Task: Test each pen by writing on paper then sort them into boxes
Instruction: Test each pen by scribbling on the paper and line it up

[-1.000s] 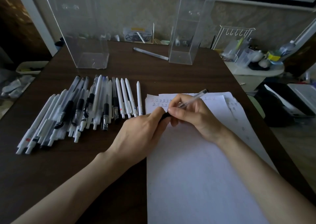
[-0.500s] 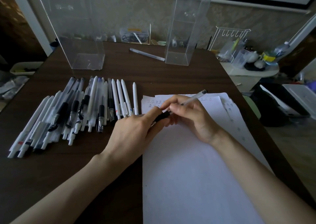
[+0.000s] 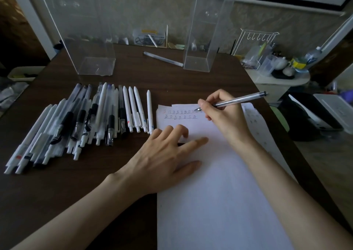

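Observation:
My right hand [image 3: 223, 116] grips a clear-barrelled pen [image 3: 242, 99], its tip just above the top of the white paper [image 3: 219, 192] beside two rows of written marks [image 3: 180, 114]. My left hand [image 3: 166, 158] lies flat on the paper's left edge with fingers spread; a small dark piece shows under its fingers. Several white, clear and black pens [image 3: 80, 122] lie in a row left of the paper. Two tall clear boxes stand at the back: the left box [image 3: 95, 64] and the right box [image 3: 196, 62].
One clear pen [image 3: 162, 59] lies alone between the two boxes. The dark wooden table [image 3: 57, 192] ends at the right, where a small white stand [image 3: 277, 78] holds cups and bottles. Clutter lines the wall behind.
The hands have parted: the pen's black cap is off. My right hand moved the pen up to the written rows, and my left hand dropped flat onto the paper.

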Demonstrator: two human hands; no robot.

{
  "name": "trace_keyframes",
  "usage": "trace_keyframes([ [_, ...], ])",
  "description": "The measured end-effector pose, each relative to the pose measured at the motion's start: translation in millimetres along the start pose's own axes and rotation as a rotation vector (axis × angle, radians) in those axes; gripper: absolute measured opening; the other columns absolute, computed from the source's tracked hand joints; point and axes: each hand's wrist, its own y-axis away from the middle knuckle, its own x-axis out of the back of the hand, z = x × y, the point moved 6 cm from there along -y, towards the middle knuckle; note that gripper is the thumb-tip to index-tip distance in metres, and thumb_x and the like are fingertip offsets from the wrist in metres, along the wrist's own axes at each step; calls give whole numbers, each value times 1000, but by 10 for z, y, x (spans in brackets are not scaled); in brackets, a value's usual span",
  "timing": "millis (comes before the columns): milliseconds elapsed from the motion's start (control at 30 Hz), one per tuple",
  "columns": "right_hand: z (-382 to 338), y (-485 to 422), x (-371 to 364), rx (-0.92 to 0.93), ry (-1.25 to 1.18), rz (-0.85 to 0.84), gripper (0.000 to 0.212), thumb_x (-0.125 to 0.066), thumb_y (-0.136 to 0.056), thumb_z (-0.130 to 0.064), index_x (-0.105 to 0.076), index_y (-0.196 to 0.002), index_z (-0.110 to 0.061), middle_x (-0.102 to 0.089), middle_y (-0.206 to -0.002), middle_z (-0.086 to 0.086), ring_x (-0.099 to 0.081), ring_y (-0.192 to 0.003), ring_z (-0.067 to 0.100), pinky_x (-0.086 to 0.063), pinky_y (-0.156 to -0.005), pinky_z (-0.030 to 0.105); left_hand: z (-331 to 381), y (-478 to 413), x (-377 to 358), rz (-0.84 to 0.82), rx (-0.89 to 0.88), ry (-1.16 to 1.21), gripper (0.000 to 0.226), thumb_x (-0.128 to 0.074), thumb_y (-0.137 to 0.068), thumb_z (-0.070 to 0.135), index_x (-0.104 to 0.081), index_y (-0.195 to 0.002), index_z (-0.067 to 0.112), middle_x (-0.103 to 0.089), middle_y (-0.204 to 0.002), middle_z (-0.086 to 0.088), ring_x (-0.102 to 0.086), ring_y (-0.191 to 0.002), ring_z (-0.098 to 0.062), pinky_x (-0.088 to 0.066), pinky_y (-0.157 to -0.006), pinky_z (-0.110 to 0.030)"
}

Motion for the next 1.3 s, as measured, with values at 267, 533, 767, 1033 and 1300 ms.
trace_keyframes([
  [267, 49, -113, 10, 1, 121, 108, 36, -56, -79, -3, -29, -58, -16, -31, -53, 10, -28, -50, 15, -24, -46, 29, 27, -12, -64, -45, 38, 7, 44, -32, -92, 49, -54, -125, 31, -50, -135, -5, -51, -90, -23, -43, -74, -36],
  [533, 102, -143, -18, 41, 223, 46, 36, -56, -82, -3, -31, -59, -16, -33, -51, 6, -31, -45, 10, -29, -47, 28, 10, -7, -60, -37, 97, 38, 43, -33, -91, 49, -56, -121, 28, -52, -131, -9, -52, -91, -25, -45, -74, -37],
  [767, 98, -123, 1, 51, 229, 64, 26, -55, -81, -2, -35, -65, 2, -39, -56, 28, -37, -49, 20, -36, -48, 40, 8, -3, -57, -30, 106, 36, 44, -34, -89, 49, -58, -119, 27, -53, -128, -12, -53, -91, -27, -44, -73, -37],
  [1033, 130, -129, 17, 18, 189, 58, 22, -55, -80, 0, -38, -65, 4, -41, -52, 18, -40, -43, 13, -37, -49, 33, 6, -7, -57, -36, 111, 37, 43, -34, -90, 49, -57, -119, 28, -53, -130, -10, -52, -92, -26, -46, -75, -37],
  [1300, 142, -137, 32, 21, 160, 71, 28, -54, -81, 0, -37, -61, -8, -43, -47, 10, -42, -42, 8, -39, -50, 27, 12, -6, -46, -35, 112, 59, 44, -34, -90, 49, -58, -120, 27, -53, -129, -10, -53, -93, -26, -45, -75, -37],
])
